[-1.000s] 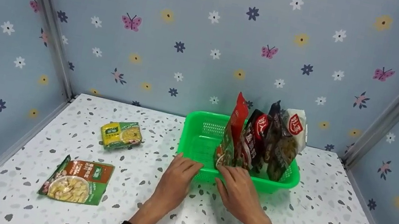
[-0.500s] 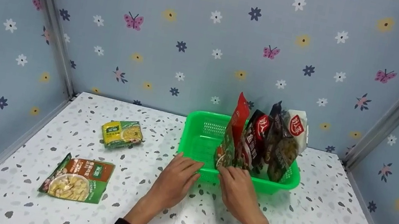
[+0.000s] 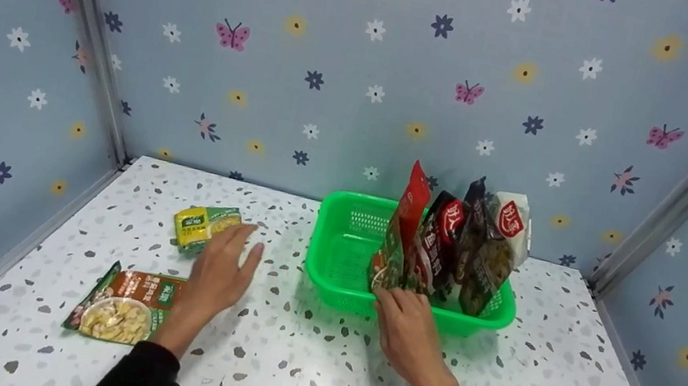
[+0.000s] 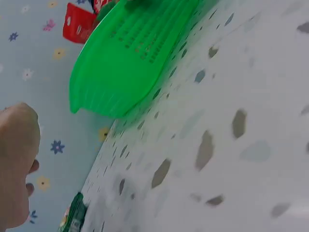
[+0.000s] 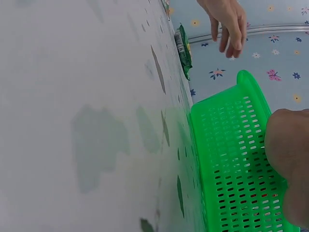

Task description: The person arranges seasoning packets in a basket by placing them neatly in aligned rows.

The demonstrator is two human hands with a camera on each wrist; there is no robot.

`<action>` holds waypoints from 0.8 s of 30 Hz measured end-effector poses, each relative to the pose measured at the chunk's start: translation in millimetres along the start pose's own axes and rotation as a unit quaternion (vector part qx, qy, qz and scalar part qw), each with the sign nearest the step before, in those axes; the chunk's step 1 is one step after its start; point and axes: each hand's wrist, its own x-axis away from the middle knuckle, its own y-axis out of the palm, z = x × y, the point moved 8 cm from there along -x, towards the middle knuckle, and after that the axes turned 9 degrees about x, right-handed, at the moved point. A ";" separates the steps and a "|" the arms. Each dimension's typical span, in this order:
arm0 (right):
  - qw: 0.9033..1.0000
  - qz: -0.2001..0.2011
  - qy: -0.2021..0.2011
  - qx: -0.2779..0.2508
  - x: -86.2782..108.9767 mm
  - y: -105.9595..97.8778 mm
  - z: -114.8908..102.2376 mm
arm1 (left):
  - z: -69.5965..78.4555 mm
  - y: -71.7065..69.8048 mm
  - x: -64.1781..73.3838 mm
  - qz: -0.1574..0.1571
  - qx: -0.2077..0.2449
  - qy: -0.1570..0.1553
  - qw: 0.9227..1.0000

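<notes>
My left hand (image 3: pixel 222 271), fingers extended and holding nothing, hovers over the table at the near right corner of a small yellow-and-green food packet (image 3: pixel 190 229). Its fingers overlap that packet in the head view. The right hand (image 3: pixel 408 328) grips the front rim of a green plastic basket (image 3: pixel 332 297), fingers curled over it just below a red-topped pouch (image 3: pixel 411 205). In the right wrist view the basket's slotted side (image 5: pixel 222 130) shows beside that hand, and the left hand (image 5: pixel 229 24) hangs apart from it.
A brown-and-green pouch (image 3: pixel 117 316) lies flat near the left forearm. Upright in the basket's right half stand a black pouch (image 3: pixel 438 238), a dark pouch (image 3: pixel 470 229) and a white-topped pouch (image 3: pixel 493 269). Flower-patterned panels (image 3: pixel 366 69) enclose the speckled table (image 3: pixel 296 383).
My left hand has let go of the basket's front rim and moved left to the yellow-and-green packet. The right hand stays at the rim, and the basket has barely shifted.
</notes>
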 end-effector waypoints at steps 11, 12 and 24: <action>1.000 -0.009 0.007 0.006 0.6 0.8 -0.6 | -86.5 -53.5 -22.2 -0.004 -0.096 -0.179 0.979; 1.000 -0.010 0.007 0.007 0.5 0.6 -0.7 | -91.7 -54.9 -22.6 -0.010 -0.102 -0.191 0.976; 1.000 -0.013 0.010 0.001 0.9 1.6 0.2 | -128.7 -49.9 -15.4 -0.070 -0.120 -0.323 0.936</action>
